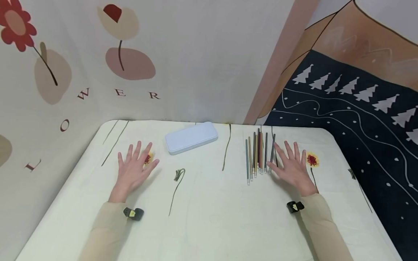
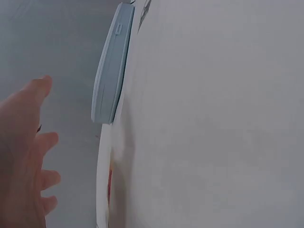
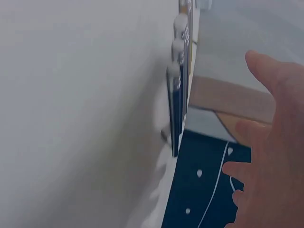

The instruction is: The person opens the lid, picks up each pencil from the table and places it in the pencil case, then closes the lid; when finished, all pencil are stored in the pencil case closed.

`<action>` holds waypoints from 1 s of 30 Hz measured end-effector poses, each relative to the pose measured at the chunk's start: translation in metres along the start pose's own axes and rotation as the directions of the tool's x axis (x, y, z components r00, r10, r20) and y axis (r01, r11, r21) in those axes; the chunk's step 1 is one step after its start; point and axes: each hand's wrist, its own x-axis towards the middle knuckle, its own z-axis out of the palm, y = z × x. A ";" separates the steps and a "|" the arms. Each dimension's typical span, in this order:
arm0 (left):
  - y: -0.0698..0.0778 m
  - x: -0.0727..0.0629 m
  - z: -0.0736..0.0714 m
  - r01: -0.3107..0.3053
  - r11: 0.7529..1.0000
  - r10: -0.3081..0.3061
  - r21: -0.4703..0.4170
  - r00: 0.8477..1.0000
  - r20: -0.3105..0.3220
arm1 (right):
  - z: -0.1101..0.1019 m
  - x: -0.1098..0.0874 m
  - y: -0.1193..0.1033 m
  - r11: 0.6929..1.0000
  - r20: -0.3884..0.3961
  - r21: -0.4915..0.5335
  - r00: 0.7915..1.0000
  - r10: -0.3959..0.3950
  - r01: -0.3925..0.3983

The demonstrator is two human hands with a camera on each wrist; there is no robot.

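Note:
My left hand (image 1: pixel 133 170) has its fingers spread over the left part of the table, holding nothing. To its right lies a pale blue pencil case (image 1: pixel 191 137), closed and set at a slant; the left wrist view shows the side of this case (image 2: pixel 113 71) with a small tab on it. My right hand (image 1: pixel 293 168), fingers also spread and holding nothing, is just right of several pencils (image 1: pixel 255 156). They lie roughly side by side, with white eraser ends towards me. In the head view its thumb and index finger overlap the rightmost pencils.
A white cloth printed with flowers and stems covers the table (image 1: pixel 209 217). Behind it hangs a pale curtain (image 1: pixel 196 65) with flower shapes and letters. On the right is a dark cloth (image 1: pixel 352 108) with white trees. Each wrist wears a small black camera (image 1: pixel 134 214).

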 end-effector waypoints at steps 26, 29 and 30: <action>0.030 0.071 0.033 0.062 0.952 -0.039 -0.300 0.996 0.081 | 0.025 0.056 -0.089 0.961 -0.060 0.116 0.967 -0.247 0.252; 0.027 0.077 0.038 0.051 0.947 -0.023 -0.318 0.995 0.093 | 0.030 0.062 -0.099 0.957 -0.056 0.125 0.965 -0.256 0.261; 0.026 0.078 0.040 0.045 0.946 -0.016 -0.321 0.996 0.092 | 0.032 0.063 -0.103 0.955 -0.056 0.134 0.964 -0.260 0.265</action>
